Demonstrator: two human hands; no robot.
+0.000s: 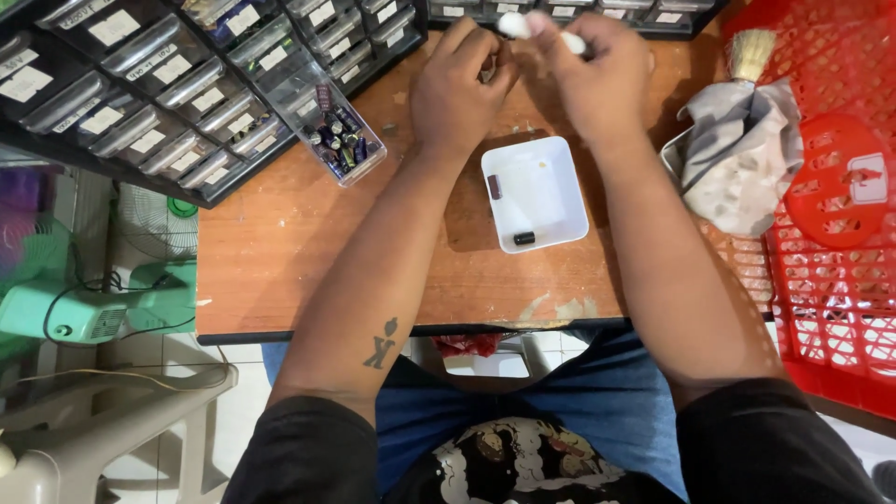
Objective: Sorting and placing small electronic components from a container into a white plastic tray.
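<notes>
Both hands meet at top centre: right hand (597, 70) pinches a white piece (523, 23), left hand (462, 89) closed at its end. Tray (551, 219) below holds two parts already; open drawer (341, 140), upper left, remains full.

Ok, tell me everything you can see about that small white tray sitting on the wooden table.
The small white square tray looks like smooth plastic, with rounded corners and a low raised rim. It lies flat on the brown wooden table, turned slightly askew, between the person's forearms and just below both hands. Neither hand touches it. Inside lie two small cylindrical parts: a dark brownish one near the left rim and a black one near the bottom edge. The rest of its floor is bare.
</notes>
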